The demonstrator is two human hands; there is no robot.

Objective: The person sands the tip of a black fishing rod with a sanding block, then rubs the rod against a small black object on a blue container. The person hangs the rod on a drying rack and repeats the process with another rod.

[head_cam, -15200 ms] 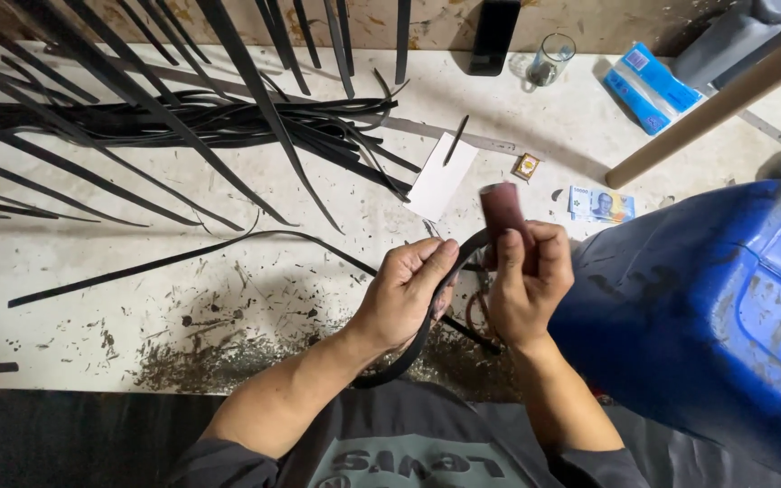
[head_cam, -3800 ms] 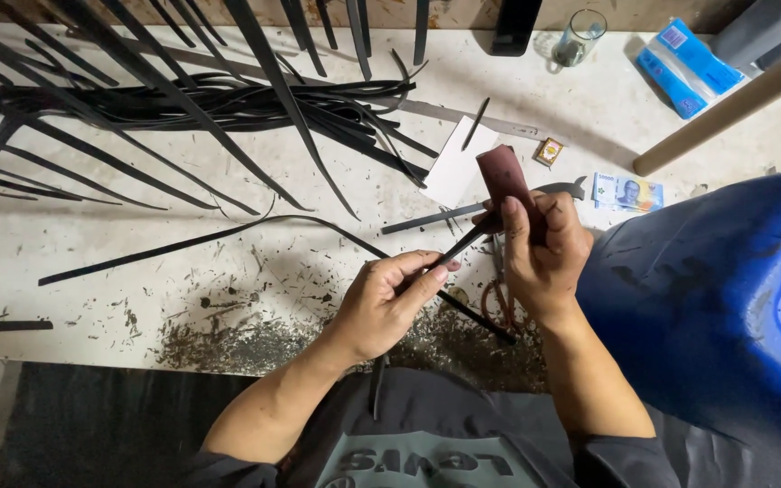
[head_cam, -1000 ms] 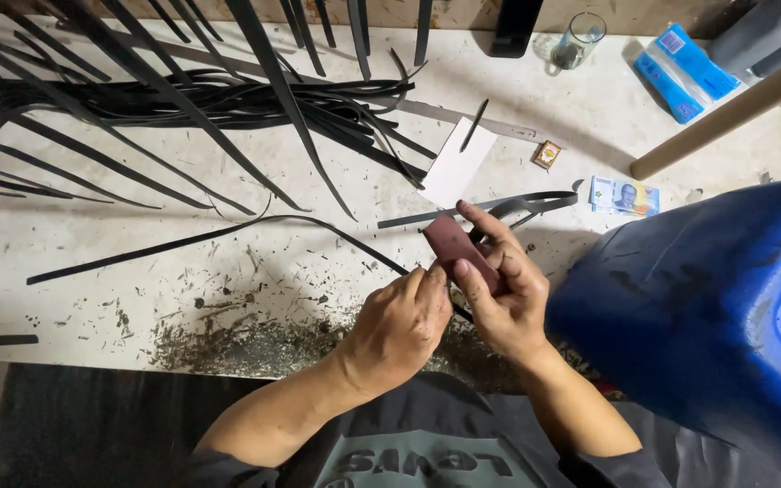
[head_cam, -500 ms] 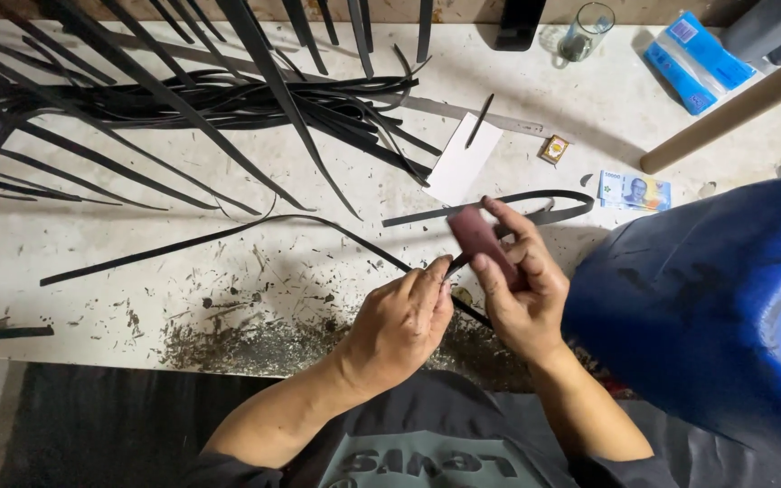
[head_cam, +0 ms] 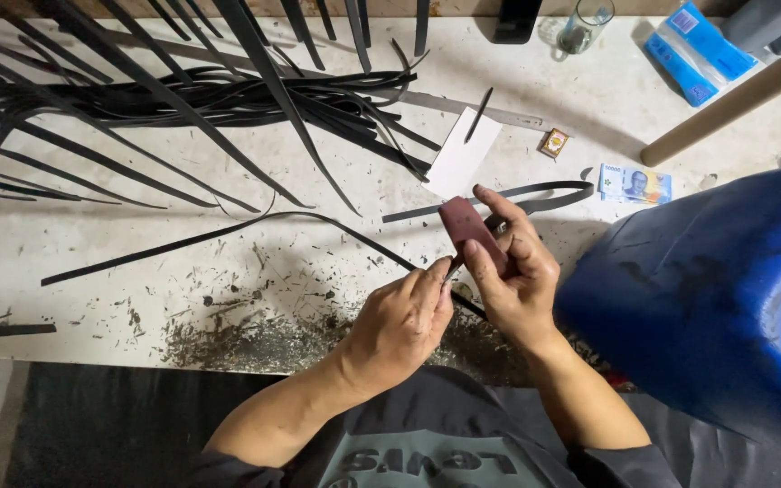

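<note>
While the right hand [head_cam: 512, 271] grips the reddish block [head_cam: 467, 228], the left hand [head_cam: 404, 316] pinches the black strip [head_cam: 318, 222], which runs up-left from the fingers.

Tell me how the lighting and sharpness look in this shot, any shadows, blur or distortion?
Head view: even, soft light from above, no harsh glare on the pale worktable. Soft shadows lie under the black strips and the left hand. The right hand and the reddish-brown block it holds are sharp. The wide lens stretches the blue drum at the edge.
</note>
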